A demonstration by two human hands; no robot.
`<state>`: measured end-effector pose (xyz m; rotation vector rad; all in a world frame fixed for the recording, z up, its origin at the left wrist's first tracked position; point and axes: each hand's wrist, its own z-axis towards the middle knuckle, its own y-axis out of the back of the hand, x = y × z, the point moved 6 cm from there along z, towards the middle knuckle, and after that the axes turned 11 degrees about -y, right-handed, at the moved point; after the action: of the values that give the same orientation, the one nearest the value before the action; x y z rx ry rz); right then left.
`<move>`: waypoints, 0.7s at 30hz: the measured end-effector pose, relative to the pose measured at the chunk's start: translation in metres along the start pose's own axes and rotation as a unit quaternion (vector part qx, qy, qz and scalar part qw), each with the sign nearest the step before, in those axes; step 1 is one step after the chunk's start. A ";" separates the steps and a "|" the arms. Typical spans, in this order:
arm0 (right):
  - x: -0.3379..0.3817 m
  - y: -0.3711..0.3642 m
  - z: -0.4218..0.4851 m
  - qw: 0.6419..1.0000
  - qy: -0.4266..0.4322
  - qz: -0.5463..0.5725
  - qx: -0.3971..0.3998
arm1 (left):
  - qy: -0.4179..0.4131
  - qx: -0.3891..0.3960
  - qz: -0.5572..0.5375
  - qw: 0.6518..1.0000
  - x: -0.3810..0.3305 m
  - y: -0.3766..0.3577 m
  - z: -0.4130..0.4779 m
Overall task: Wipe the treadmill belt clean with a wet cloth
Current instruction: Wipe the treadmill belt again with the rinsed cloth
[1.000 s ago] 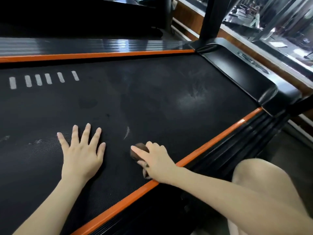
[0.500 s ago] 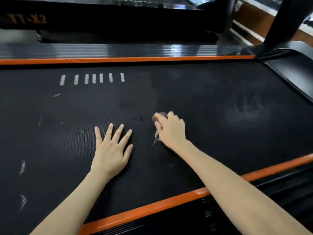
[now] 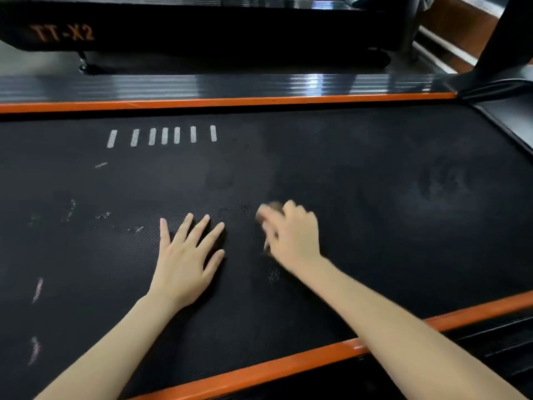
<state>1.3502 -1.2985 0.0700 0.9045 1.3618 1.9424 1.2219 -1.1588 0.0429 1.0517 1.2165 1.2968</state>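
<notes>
The black textured treadmill belt (image 3: 375, 174) fills the view, with pale dusty smudges at the right and small white flecks at the left. My left hand (image 3: 187, 255) lies flat on the belt, fingers spread and straight. Just to its right, my right hand (image 3: 292, 235) grips a small brownish cloth (image 3: 269, 210) and presses it on the belt. The cloth is blurred and mostly hidden under the fingers; only its far edge shows.
Orange trim strips border the belt on the far side (image 3: 230, 101) and the near side (image 3: 288, 368). A row of white dashes (image 3: 164, 136) marks the belt at the upper left. Another treadmill labelled TT-X2 (image 3: 62, 32) stands beyond. A black upright post (image 3: 507, 39) rises at the right.
My right hand with the cloth has moved from near the orange near edge up toward the belt's middle, beside my left hand. The view has shifted left; the left hand stays flat.
</notes>
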 end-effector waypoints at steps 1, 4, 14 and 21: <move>0.012 0.003 -0.028 0.997 0.071 0.028 0.022 | 0.005 -0.009 0.002 1.000 0.005 0.004 0.005; 0.025 0.009 -0.084 0.967 0.226 0.075 0.096 | 0.019 -0.014 0.024 0.999 0.028 0.010 0.031; 0.016 -0.028 0.070 0.996 0.076 0.011 -0.036 | 0.122 0.014 0.026 0.992 0.080 -0.013 0.079; 0.045 -0.019 0.037 0.992 0.102 0.069 0.006 | 0.117 -0.017 0.004 0.993 0.082 -0.014 0.080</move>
<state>1.3544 -1.2371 0.0693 0.8435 1.4606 2.1851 1.2951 -1.0704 0.0332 0.8999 1.3603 1.4728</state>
